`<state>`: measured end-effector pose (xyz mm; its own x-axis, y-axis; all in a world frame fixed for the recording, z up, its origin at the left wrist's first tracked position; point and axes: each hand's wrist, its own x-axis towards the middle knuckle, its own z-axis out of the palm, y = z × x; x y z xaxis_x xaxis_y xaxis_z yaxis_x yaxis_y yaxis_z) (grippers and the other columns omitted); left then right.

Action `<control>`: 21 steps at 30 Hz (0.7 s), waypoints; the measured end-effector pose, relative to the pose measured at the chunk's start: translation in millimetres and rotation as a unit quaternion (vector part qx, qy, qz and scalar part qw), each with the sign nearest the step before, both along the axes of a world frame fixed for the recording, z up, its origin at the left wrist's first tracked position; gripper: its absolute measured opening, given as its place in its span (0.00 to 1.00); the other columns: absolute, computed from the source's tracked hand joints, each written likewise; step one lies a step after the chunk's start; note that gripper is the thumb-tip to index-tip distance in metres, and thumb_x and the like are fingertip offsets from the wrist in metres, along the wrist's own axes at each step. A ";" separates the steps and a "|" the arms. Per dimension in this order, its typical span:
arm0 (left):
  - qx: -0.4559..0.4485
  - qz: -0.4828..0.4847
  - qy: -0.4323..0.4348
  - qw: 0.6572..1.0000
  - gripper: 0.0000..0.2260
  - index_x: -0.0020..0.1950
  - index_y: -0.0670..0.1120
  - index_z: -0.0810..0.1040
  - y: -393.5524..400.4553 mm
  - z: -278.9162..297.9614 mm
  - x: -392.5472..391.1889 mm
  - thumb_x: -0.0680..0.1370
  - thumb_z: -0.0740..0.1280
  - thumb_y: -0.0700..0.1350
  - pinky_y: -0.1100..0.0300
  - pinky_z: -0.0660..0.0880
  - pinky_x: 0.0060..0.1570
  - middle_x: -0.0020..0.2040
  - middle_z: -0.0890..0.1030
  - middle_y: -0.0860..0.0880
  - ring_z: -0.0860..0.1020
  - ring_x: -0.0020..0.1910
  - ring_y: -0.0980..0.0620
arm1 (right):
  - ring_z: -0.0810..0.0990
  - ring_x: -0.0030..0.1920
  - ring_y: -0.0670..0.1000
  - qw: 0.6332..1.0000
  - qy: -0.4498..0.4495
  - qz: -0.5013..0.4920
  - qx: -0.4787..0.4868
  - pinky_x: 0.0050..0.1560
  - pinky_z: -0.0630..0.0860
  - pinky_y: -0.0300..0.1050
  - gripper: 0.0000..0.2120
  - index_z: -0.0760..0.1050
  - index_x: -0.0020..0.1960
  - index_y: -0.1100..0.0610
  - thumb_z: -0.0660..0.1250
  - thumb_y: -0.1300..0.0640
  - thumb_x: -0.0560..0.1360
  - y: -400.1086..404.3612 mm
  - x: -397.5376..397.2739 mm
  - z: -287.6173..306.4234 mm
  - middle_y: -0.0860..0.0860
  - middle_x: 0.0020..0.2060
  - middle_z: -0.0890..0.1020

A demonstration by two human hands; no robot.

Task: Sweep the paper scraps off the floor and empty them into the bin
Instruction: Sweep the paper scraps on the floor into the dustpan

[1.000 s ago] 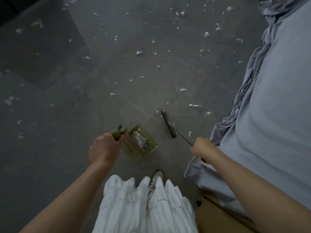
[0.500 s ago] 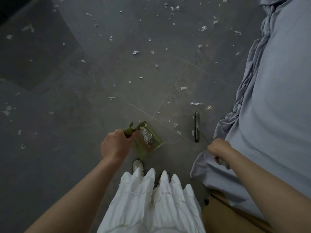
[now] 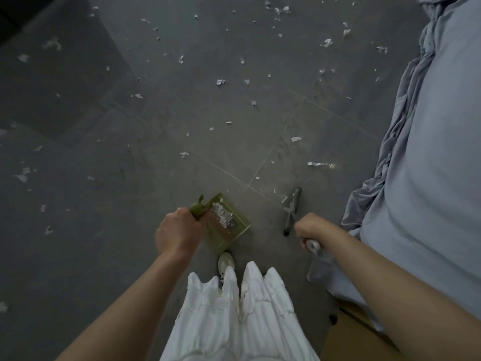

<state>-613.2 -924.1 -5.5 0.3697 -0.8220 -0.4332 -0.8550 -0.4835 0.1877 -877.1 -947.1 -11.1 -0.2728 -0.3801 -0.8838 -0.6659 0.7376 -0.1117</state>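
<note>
Paper scraps (image 3: 220,82) lie scattered over the dark grey tiled floor (image 3: 104,230), thickest toward twelve and one o'clock, with a looser scatter out at nine o'clock; a long strip lies at about two o'clock from the dustpan. More torn white pieces sit heaped inside the green dustpan (image 3: 229,225), which rests low near the floor just ahead of the person's shoe (image 3: 226,260). The left hand (image 3: 178,231) grips the dustpan's green handle, fingers curled tight round it. At three o'clock from the dustpan, a little apart from it, the dark head of the broom (image 3: 292,211) rests on the floor, running from twelve to six o'clock. The right hand (image 3: 311,229) is fisted round the broom's pale handle. A white skirt (image 3: 234,316) fills the bottom centre. A grey-blue sheet (image 3: 429,178) drapes down the right side, at three o'clock.
</note>
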 end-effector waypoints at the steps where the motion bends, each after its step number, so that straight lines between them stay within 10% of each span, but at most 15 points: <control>1: 0.003 0.002 -0.001 1.000 0.24 0.52 0.44 0.82 -1.7 -0.2 4.0 0.78 0.63 0.65 0.54 0.69 0.40 0.45 0.83 0.42 0.81 0.46 0.39 | 0.72 0.32 0.50 1.000 -0.016 -0.017 -0.002 0.41 0.76 0.44 0.08 0.70 0.41 0.60 0.58 0.65 0.78 -5.6 8.6 -0.1 0.55 0.38 0.74; 12: 0.022 0.037 -0.011 0.999 0.25 0.51 0.41 0.80 -18.1 -0.8 53.6 0.78 0.64 0.64 0.52 0.71 0.41 0.48 0.83 0.40 0.81 0.48 0.37 | 0.79 0.34 0.60 0.998 -0.017 -0.043 -0.040 0.38 0.76 0.51 0.07 0.74 0.40 0.65 0.61 0.61 0.72 -43.8 55.4 -18.7 0.62 0.33 0.78; 21: 0.026 0.110 0.009 0.994 0.25 0.51 0.40 0.80 -22.7 2.7 83.7 0.78 0.64 0.63 0.51 0.72 0.43 0.47 0.83 0.38 0.81 0.49 0.37 | 0.79 0.29 0.55 0.983 0.038 0.179 0.000 0.34 0.77 0.41 0.15 0.75 0.31 0.62 0.57 0.61 0.73 -72.4 114.1 22.2 0.54 0.17 0.76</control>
